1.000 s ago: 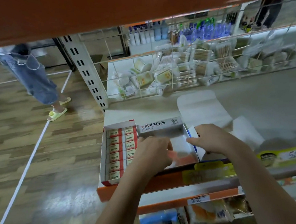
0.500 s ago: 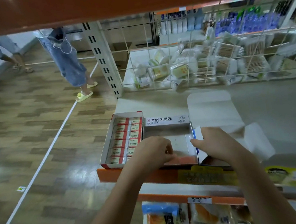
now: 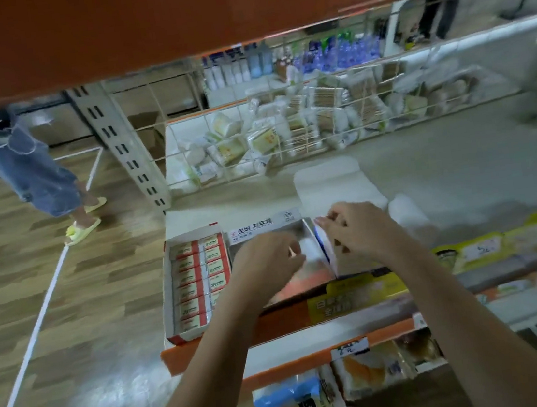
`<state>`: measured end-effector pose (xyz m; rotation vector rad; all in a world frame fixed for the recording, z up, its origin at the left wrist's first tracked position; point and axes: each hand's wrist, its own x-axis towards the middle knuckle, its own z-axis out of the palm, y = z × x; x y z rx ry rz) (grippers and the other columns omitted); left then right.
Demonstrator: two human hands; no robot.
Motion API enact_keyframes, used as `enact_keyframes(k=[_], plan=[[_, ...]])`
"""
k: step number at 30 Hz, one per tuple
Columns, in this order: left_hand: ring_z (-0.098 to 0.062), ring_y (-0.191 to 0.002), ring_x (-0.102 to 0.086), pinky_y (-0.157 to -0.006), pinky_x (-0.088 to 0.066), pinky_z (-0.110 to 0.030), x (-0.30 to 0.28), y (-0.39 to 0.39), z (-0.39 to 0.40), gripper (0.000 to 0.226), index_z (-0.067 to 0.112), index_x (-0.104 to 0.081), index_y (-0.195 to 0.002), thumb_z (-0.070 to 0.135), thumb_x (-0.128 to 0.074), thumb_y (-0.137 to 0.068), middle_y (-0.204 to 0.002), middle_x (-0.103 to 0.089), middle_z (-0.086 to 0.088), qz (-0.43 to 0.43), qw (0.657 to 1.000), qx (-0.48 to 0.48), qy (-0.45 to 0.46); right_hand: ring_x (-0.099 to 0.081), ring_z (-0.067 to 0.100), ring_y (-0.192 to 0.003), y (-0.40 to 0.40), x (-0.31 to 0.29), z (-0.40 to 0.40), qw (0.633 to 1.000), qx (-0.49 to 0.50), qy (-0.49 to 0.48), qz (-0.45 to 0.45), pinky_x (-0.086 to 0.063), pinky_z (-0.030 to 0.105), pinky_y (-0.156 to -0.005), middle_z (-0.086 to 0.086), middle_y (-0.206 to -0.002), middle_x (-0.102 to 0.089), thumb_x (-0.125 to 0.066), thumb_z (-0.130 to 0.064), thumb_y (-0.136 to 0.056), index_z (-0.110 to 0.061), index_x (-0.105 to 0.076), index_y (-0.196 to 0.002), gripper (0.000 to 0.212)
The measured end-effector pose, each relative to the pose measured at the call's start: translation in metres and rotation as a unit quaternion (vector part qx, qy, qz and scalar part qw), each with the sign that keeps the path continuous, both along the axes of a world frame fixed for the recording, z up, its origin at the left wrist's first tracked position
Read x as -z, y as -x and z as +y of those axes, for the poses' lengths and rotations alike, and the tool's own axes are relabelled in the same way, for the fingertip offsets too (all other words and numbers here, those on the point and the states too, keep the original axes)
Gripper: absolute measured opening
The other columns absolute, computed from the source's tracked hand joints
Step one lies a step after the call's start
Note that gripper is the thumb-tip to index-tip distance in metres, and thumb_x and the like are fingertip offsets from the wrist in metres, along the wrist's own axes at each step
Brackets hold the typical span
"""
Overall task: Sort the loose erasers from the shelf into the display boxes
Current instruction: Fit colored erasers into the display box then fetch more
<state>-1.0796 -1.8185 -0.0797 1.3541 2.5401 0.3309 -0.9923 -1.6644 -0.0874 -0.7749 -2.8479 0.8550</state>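
Hands (image 3: 264, 260) (image 3: 359, 229) hover loosely curled, holding nothing visible, over an open display box (image 3: 301, 233) beside a full eraser box (image 3: 198, 274), wire basket (image 3: 285, 132) behind

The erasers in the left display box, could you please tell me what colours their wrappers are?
Cream with red bands, clearest in the head view: erasers.

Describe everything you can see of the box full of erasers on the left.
The box of erasers is an open cardboard tray, white with a red edge, lying flat at the left end of the shelf, by the front lip. Two neat columns of erasers in red-and-white wrappers fill it. Its right side sits against the nearly empty box with Korean lettering. The left hand hovers over that neighbour; whether the forearm brushes the full box cannot be told.
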Motion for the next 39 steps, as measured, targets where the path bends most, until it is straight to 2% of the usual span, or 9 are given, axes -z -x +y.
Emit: enact_keyframes(k=[2, 4, 7, 10, 16, 25, 30, 34, 39], plan=[[-0.020, -0.097, -0.060, -0.084, -0.050, -0.035, -0.011, 0.003, 0.023, 0.023, 0.020, -0.060, -0.110, 0.033, -0.049, -0.094, -0.105, -0.063, 0.000, 0.030, 0.999, -0.001, -0.045, -0.058, 0.013, -0.072, -0.010, -0.010, 0.011, 0.998, 0.005, -0.030, 0.051, -0.042, 0.026, -0.060, -0.011, -0.073, -0.056, -0.052, -0.042, -0.091, -0.020, -0.058, -0.097, 0.023], [-0.022, -0.105, -0.056, -0.085, -0.046, -0.034, -0.019, -0.003, 0.052, 0.028, 0.021, -0.055, -0.119, 0.034, -0.049, -0.094, -0.112, -0.061, 0.000, 0.055, 0.995, 0.007, -0.087, -0.060, 0.016, -0.085, -0.028, -0.017, 0.026, 0.994, -0.012, -0.081, 0.069, -0.047, 0.029, -0.072, -0.007, -0.086, -0.060, -0.057, -0.033, -0.091, -0.019, -0.059, -0.108, 0.022], [-0.023, -0.114, -0.050, -0.092, -0.042, -0.036, -0.022, -0.028, 0.102, 0.035, 0.022, -0.050, -0.126, 0.037, -0.048, -0.095, -0.122, -0.057, -0.001, 0.091, 0.986, 0.069, -0.119, -0.053, 0.018, -0.108, -0.065, -0.023, 0.057, 0.989, -0.004, -0.136, 0.049, -0.045, 0.033, -0.091, 0.000, -0.112, -0.061, -0.056, -0.028, -0.091, -0.018, -0.056, -0.119, 0.030], [-0.025, -0.116, -0.048, -0.093, -0.040, -0.037, -0.020, -0.070, 0.154, 0.038, 0.023, -0.049, -0.128, 0.040, -0.048, -0.094, -0.125, -0.055, -0.002, 0.115, 0.976, 0.129, -0.133, -0.047, 0.022, -0.117, -0.116, -0.026, 0.095, 0.983, 0.032, -0.180, 0.005, -0.038, 0.036, -0.099, 0.004, -0.125, -0.054, -0.055, -0.028, -0.092, -0.018, -0.052, -0.126, 0.035], [-0.026, -0.118, -0.044, -0.094, -0.035, -0.037, -0.008, -0.166, 0.263, 0.039, 0.023, -0.048, -0.125, 0.043, -0.049, -0.092, -0.126, -0.051, -0.004, 0.114, 0.964, 0.201, -0.134, -0.047, 0.024, -0.119, -0.236, -0.027, 0.180, 0.970, 0.112, -0.213, -0.038, -0.037, 0.034, -0.097, 0.006, -0.130, -0.050, -0.057, -0.027, -0.090, -0.018, -0.052, -0.128, 0.040], [-0.029, -0.121, -0.044, -0.097, -0.035, -0.040, -0.006, -0.293, 0.411, 0.045, 0.017, -0.049, -0.127, 0.043, -0.050, -0.091, -0.130, -0.049, -0.010, 0.090, 0.969, 0.204, -0.110, -0.049, 0.024, -0.117, -0.363, -0.023, 0.301, 0.961, 0.188, -0.199, -0.041, -0.041, 0.038, -0.095, 0.007, -0.130, -0.050, -0.054, -0.025, -0.092, -0.015, -0.054, -0.125, 0.035], [-0.027, -0.117, -0.046, -0.095, -0.042, -0.041, 0.002, -0.318, 0.473, 0.041, 0.020, -0.051, -0.121, 0.046, -0.050, -0.090, -0.130, -0.047, -0.008, 0.061, 0.973, 0.192, -0.111, -0.048, 0.026, -0.118, -0.394, -0.013, 0.360, 0.965, 0.191, -0.176, -0.039, -0.041, 0.038, -0.096, 0.007, -0.132, -0.049, -0.052, -0.024, -0.091, -0.015, -0.053, -0.125, 0.035], [-0.025, -0.107, -0.055, -0.087, -0.048, -0.038, 0.007, -0.319, 0.530, 0.042, 0.017, -0.052, -0.122, 0.044, -0.052, -0.089, -0.122, -0.056, -0.008, 0.042, 0.973, 0.174, -0.142, -0.045, 0.026, -0.122, -0.400, -0.007, 0.423, 0.965, 0.203, -0.159, -0.041, -0.039, 0.039, -0.100, 0.007, -0.134, -0.047, -0.053, -0.024, -0.091, -0.016, -0.050, -0.128, 0.038], [-0.021, -0.103, -0.057, -0.080, -0.045, -0.031, 0.012, -0.296, 0.607, 0.029, 0.017, -0.059, -0.114, 0.035, -0.053, -0.092, -0.110, -0.061, -0.003, 0.039, 0.975, 0.154, -0.157, -0.048, 0.028, -0.119, -0.391, -0.002, 0.510, 0.962, 0.219, -0.155, -0.055, -0.041, 0.039, -0.098, 0.009, -0.133, -0.048, -0.051, -0.027, -0.092, -0.017, -0.048, -0.129, 0.039]])
